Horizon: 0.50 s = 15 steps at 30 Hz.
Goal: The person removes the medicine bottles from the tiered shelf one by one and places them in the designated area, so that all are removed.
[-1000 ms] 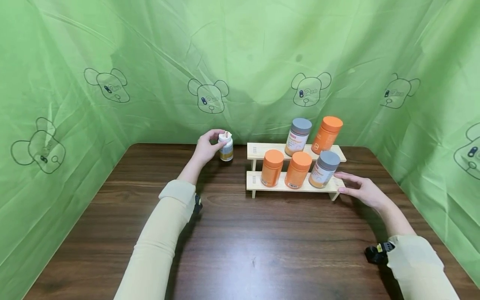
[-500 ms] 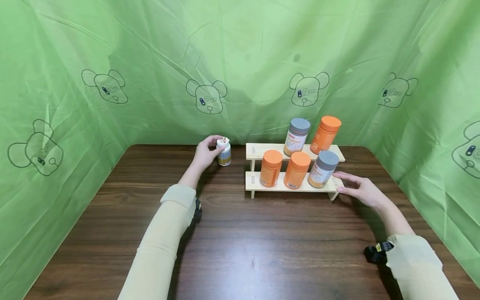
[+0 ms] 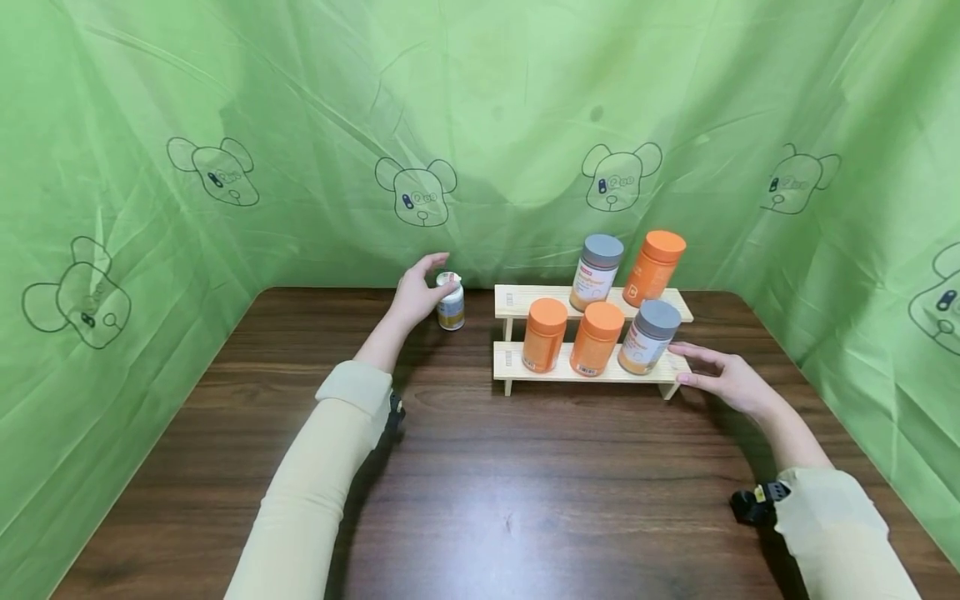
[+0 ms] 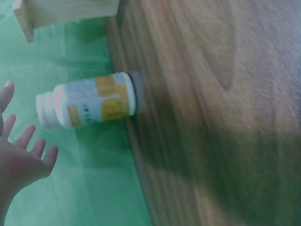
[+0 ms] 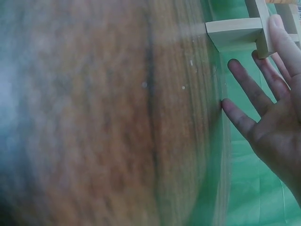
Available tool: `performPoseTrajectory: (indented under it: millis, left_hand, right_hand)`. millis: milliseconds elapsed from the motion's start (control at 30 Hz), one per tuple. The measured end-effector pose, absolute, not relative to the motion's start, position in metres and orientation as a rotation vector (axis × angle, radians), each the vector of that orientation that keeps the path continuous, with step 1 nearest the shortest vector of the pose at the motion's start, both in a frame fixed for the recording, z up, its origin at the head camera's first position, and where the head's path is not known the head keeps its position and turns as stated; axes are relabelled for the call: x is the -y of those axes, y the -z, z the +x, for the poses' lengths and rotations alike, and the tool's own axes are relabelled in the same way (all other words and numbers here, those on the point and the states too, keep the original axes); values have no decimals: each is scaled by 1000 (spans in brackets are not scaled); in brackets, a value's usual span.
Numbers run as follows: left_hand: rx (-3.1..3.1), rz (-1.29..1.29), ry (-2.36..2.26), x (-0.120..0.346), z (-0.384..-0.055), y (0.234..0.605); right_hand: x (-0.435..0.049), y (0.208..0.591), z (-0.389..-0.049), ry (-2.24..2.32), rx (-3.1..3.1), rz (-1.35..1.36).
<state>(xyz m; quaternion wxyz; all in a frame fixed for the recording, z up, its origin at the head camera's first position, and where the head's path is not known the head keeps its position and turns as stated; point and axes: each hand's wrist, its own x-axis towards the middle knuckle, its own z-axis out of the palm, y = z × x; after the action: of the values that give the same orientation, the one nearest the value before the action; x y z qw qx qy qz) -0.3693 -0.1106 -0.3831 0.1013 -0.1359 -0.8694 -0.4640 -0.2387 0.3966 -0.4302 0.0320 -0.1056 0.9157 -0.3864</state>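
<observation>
A small white bottle (image 3: 452, 307) with a yellow and grey label stands upright on the table, left of the two-tier wooden rack (image 3: 592, 368). My left hand (image 3: 417, 293) is beside it, thumb close to the bottle's neck in the head view, fingers spread. In the left wrist view the bottle (image 4: 96, 101) shows whole, with the fingers apart from it. At the rack's right end, my right hand (image 3: 726, 383) holds the lower shelf between thumb and index finger. The right wrist view shows the other fingers (image 5: 247, 87) stretched out loosely by the shelf's leg (image 5: 235, 32).
The lower shelf bears two orange jars (image 3: 545, 335) (image 3: 597, 340) and a grey-capped jar (image 3: 649, 337). On the upper shelf stand another grey-capped jar (image 3: 597, 273) and an orange jar (image 3: 654, 269). A green curtain (image 3: 517, 100) hangs behind and beside the dark wooden table (image 3: 480, 475).
The white bottle was held by its top in my left hand and came down slightly; now the left fingers have spread and let go. My right hand stays at the rack's end.
</observation>
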Motion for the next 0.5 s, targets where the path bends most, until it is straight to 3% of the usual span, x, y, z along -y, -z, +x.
performPoseTrajectory:
  millis: [500]
  left_hand:
    - [2603,-533,1399,71,-338,326]
  right_hand:
    - [-398,433,-238,1190,-2828,-358]
